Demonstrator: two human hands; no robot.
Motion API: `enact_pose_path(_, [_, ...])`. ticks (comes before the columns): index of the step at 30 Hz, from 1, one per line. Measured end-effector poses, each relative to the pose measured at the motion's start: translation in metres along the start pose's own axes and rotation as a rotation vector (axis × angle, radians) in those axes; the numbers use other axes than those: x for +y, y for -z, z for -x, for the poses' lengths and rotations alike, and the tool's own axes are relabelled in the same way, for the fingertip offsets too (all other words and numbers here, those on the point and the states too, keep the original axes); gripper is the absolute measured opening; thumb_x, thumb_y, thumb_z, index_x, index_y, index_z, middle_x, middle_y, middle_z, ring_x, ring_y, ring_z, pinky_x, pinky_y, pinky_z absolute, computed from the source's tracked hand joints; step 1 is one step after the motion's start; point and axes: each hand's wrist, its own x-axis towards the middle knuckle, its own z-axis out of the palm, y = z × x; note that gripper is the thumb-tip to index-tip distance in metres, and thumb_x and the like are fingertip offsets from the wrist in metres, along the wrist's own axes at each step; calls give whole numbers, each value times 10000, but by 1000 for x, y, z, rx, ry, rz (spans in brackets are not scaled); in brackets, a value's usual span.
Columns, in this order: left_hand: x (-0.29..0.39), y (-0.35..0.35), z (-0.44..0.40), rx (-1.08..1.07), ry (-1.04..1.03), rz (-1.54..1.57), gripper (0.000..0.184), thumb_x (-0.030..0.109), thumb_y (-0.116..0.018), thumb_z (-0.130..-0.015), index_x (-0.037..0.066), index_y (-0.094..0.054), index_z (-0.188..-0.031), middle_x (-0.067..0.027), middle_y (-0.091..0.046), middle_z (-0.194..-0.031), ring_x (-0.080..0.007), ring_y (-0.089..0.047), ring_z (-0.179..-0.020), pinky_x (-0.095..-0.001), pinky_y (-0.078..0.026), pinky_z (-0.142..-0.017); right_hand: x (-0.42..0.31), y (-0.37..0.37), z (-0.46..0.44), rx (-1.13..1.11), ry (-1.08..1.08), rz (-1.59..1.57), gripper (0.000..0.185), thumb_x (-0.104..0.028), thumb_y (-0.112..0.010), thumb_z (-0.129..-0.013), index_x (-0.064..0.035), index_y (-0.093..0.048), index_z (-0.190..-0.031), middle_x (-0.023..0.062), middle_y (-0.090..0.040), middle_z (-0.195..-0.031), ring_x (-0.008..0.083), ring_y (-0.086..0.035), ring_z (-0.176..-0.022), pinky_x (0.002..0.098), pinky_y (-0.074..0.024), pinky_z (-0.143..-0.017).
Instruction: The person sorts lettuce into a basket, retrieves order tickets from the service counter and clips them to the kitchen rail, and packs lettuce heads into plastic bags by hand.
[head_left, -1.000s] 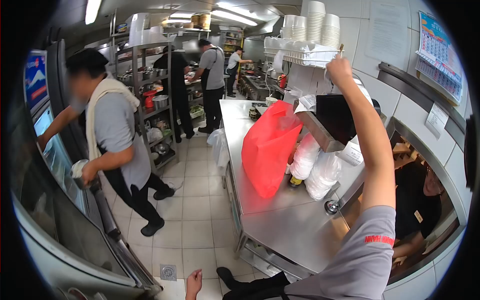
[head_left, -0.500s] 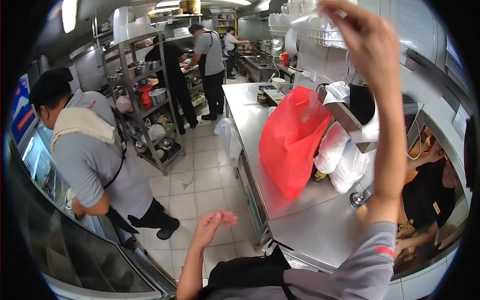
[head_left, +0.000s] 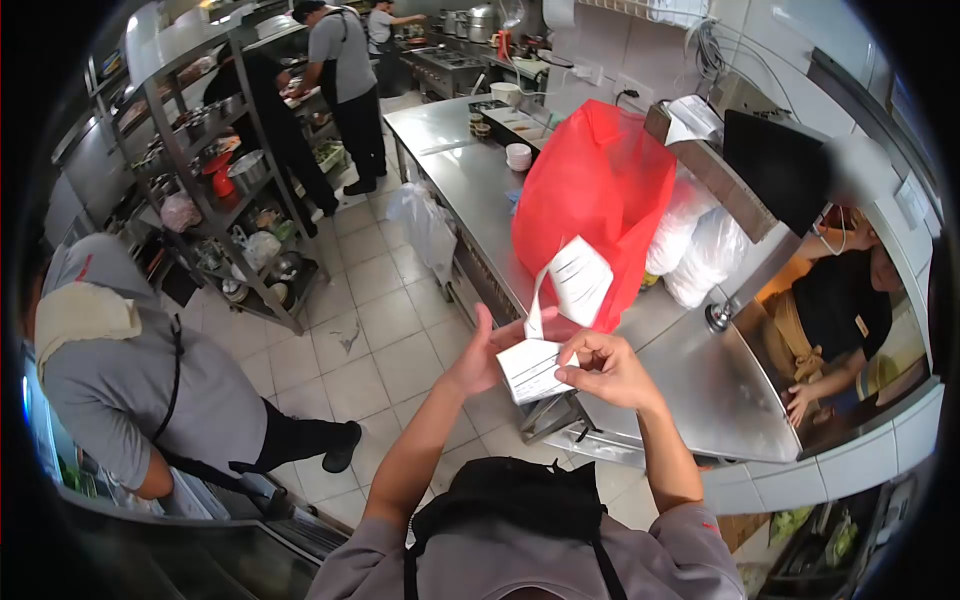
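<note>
Both hands (head_left: 612, 372) on white paper (head_left: 528, 368), red bag (head_left: 590, 190) beyond

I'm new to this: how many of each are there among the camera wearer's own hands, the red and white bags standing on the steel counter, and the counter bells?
Wearer's hands, left hand and right hand: 2
Red bag: 1
White bags: 2
Bell: 1
Total: 6

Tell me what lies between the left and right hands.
In the head view, a white paper slip with dark lines lies between the left hand and the right hand.
</note>
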Motion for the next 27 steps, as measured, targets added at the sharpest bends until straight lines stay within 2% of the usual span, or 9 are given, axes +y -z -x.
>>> enact_pose_path(6, [-15, 31, -19, -151, -22, 125, 926, 751, -116, -718, 66, -208, -1333, -155, -324, -1320, -273, -356, -1190, -423, -307, -970, 30, -14, 8, 257, -49, 158, 103, 9, -567, -766, -22, -536, -860, -11, -537, -776, 27, -500, -656, 196, -412, -536])
enact_pose_path(10, [-42, 55, -27, 43, -11, 230, 558, 506, -337, -862, 78, -373, -1218, -118, -484, -1156, -250, -463, -1082, -392, -401, -893, 32, -20, 10, 288, -124, 179, 89, 3, -545, -789, -14, -560, -875, 2, -558, -798, 32, -502, -663, 189, -412, -550])
enact_pose_path(13, [-48, 63, -31, 233, 33, 220, 407, 399, -432, -867, 113, -426, -1156, -84, -538, -1040, -226, -538, -962, -361, -461, -804, 48, -23, 12, 363, -117, 79, 76, -33, -536, -793, -23, -576, -857, -19, -536, -705, 39, -456, -573, 200, -388, -518])
enact_pose_path(14, [-47, 52, -35, 305, -17, 277, 307, 319, -470, -868, 132, -452, -1110, -66, -557, -995, -205, -570, -873, -345, -488, -734, 54, -23, 16, 359, -168, -65, 70, -29, -534, -796, -17, -575, -852, -16, -541, -713, 42, -470, -587, 198, -402, -535])
enact_pose_path(19, [-85, 53, -40, 167, -107, 519, 242, 231, -453, -876, 70, -464, -1056, -38, -514, -857, -148, -525, -829, -376, -398, -884, 85, -15, 44, 290, -215, -905, 47, -28, -520, -812, -27, -566, -820, 26, -580, -772, 65, -538, -608, 190, -441, -563])
enact_pose_path(23, [-91, 31, -57, 199, 44, 799, 278, 260, -342, -899, 31, -497, -919, -25, -485, -688, -137, -498, -633, -311, -420, -774, 104, -19, 54, 316, -210, -754, 37, -21, -536, -800, -25, -572, -806, 21, -578, -767, 59, -529, -578, 181, -436, -548])
enact_pose_path(24, [-96, 34, -64, 5, -83, 896, 313, 248, -273, -881, 38, -495, -811, -26, -448, -575, -115, -468, -575, -281, -392, -705, 100, -19, 55, 338, -243, -613, 55, -13, -546, -797, -15, -593, -825, 18, -591, -763, 49, -535, -597, 180, -437, -553])
enact_pose_path(25, [-99, 34, -70, 39, -127, 1007, 315, 261, -289, -881, 67, -479, -722, -18, -396, -461, -105, -426, -471, -260, -366, -654, 97, -15, 56, 332, -319, -418, 77, -4, -550, -798, 3, -609, -848, 16, -603, -754, 46, -544, -637, 180, -440, -573])
enact_pose_path(27, [-121, 45, -79, -111, -145, 1195, 328, 296, -303, -877, 72, -484, -721, -3, -377, -411, -114, -385, -394, -267, -366, -657, 99, -8, 59, 379, -324, -142, 94, -12, -547, -806, 6, -614, -870, 18, -610, -747, 53, -553, -648, 185, -446, -587])
